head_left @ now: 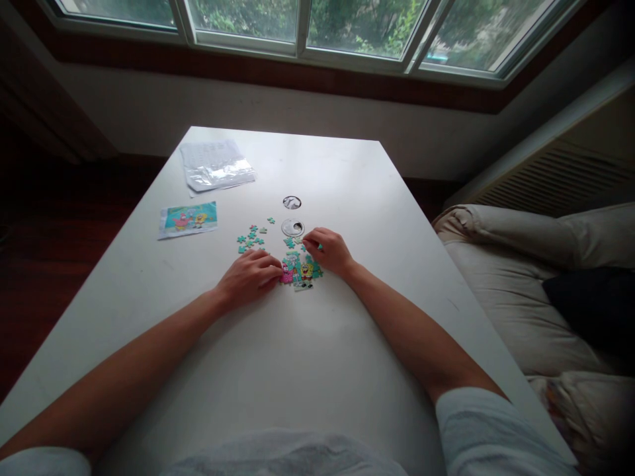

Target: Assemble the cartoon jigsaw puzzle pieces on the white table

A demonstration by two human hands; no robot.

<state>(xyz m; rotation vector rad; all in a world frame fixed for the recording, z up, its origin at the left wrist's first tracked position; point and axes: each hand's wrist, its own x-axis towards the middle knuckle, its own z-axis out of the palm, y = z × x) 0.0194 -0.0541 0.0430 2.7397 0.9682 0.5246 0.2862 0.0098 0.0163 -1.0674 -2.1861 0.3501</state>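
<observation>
Fingers, left hand [248, 274]: loosely curled, palm down, tips at the left edge of the partly joined SpongeBob jigsaw [306, 270]. Contact likely, but can't confirm a grip; undersides are hidden. Right hand [333, 251]: thumb and index bent nearly together above the jigsaw's top right, small gap at most. Can't tell if a piece is pinched there; too small to resolve.

Risks, my read: joined part seems to lie straight on the smooth white table [297, 357], no frame visible. Uneven push from the left hand could skew it or pop the joints. Right fingers or wrist could drag the upper right edge out of line. Loose pieces [252, 235] are small and alike in teal, so mixing up or misorienting one is easy. Forcing a bad fit could lift its neighbours.

Position: jigsaw sits between the hands, right of the left fingertips, below and slightly left of the right ones. A few loose bits lie just left of the right fingertips; main scatter is beyond the left hand. Two round discs [292, 202] lie farther off, nearer one just past the right fingertips.
</observation>
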